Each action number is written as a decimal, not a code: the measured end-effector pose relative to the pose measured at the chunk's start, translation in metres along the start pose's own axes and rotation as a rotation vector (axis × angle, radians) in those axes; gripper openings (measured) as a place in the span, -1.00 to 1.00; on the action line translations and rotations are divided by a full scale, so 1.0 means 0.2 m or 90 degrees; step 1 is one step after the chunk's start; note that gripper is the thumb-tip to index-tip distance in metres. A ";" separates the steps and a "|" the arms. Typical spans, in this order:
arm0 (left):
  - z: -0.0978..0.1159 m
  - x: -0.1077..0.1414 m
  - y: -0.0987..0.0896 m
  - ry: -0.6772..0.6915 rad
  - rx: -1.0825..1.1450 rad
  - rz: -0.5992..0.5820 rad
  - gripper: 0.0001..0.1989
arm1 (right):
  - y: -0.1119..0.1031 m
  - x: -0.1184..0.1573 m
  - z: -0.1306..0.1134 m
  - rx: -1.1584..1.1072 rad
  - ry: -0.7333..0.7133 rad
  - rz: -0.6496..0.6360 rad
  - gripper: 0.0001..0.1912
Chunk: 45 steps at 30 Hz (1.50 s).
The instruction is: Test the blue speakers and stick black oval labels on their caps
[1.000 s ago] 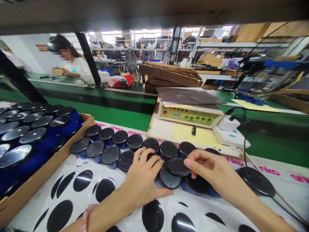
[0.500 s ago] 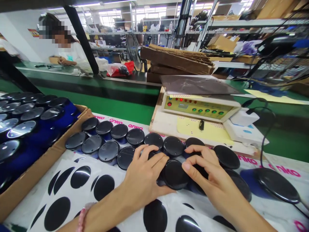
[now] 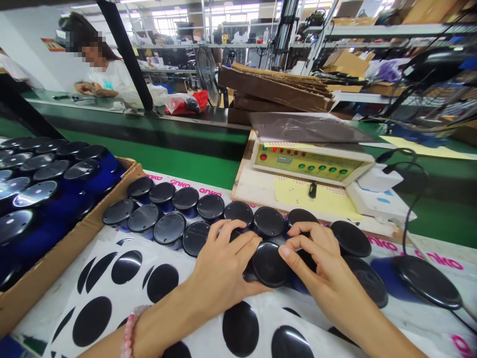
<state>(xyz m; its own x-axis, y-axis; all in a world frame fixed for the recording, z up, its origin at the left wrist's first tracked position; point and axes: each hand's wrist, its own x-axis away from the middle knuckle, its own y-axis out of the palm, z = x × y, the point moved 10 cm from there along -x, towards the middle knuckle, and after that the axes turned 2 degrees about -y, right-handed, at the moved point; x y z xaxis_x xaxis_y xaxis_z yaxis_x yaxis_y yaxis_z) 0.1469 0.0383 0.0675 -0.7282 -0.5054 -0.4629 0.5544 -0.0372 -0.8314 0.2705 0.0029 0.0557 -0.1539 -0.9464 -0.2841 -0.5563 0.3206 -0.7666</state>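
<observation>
Two rows of dark blue cylinders with round black tops stand on the white table covering. Both my hands are at one black-topped cylinder (image 3: 271, 263) in the front row. My left hand (image 3: 227, 258) curves around its left side, thumb at the lower edge and fingers over the neighbouring top. From the right, my right hand (image 3: 316, 253) has its thumb and index finger at the rim of the same top. A white sheet with black round stickers (image 3: 92, 320) lies in front, partly under my forearms.
A cardboard box (image 3: 85, 219) of similar cylinders stands at the left. Behind the rows is a control box (image 3: 305, 164) with buttons. One cylinder (image 3: 427, 283) lies tilted at the right. A person (image 3: 108, 74) sits across the green bench.
The view has shifted slightly. My hands keep nearly the same place around the cylinder. Across the bench, the person's hands have moved a little to the left.
</observation>
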 end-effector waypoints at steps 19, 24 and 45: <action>0.00 -0.01 0.00 -0.002 0.001 -0.004 -0.55 | 0.01 0.01 -0.05 0.075 -0.058 0.008 -0.82; 0.00 -0.01 0.00 -0.004 0.001 0.002 -0.54 | 0.01 0.01 -0.07 0.088 -0.075 0.000 -0.83; 0.02 0.01 0.04 0.020 -0.101 0.020 -0.46 | -0.14 0.09 -0.38 0.483 -0.306 0.044 -0.75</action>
<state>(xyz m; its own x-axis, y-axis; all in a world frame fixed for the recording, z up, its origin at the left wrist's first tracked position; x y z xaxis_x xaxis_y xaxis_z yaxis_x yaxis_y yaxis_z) 0.1514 0.0344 0.0615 -0.7255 -0.4765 -0.4965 0.5081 0.1157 -0.8535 0.2212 -0.0259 0.1159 0.2860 -0.8597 -0.4232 0.1571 0.4778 -0.8643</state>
